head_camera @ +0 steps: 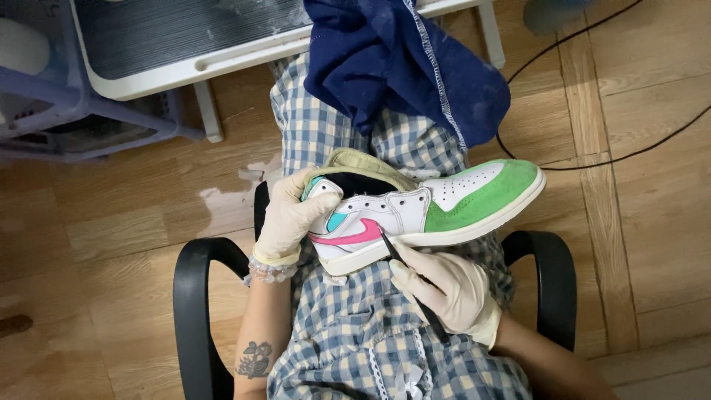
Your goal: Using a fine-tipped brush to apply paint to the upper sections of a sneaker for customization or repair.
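The high-top sneaker [422,211] lies on its side across the person's lap, toe pointing away from the left hand [290,216]. That gloved hand's fingers [315,211] are wrapped round the heel and collar, clenched on the shoe. The right hand [452,289], also gloved, pinches a thin dark brush [413,285], its tip touching the white side panel just below the pink swoosh. The sneaker looks light and fairly stiff at sole and heel, softer at the padded collar; the heel seems the firmest hold, and the green suede toe would mark easily. A navy cloth [400,59] lies beyond the shoe, above both hands
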